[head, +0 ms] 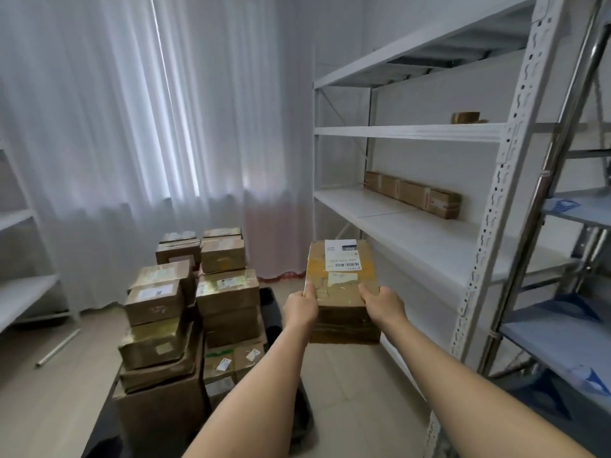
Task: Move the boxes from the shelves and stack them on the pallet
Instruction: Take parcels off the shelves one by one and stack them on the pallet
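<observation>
I hold a taped brown cardboard box (342,285) with a white shipping label out in front of me, in the air between the shelf and the pallet. My left hand (300,309) grips its left side and my right hand (383,304) grips its right side, thumbs on top. Left of it, several brown boxes (198,299) stand stacked on a black pallet (272,312) on the floor. On the white metal shelf unit (413,219) to the right, a row of small boxes (413,193) lies at the back of the middle shelf. One small box (465,117) sits on the shelf above.
White curtains (148,127) hang behind the pallet. Another white shelf (23,292) stands at the far left, with a metal tube (58,348) on the floor beside it. A second rack with blue-and-white items (568,328) stands at the far right.
</observation>
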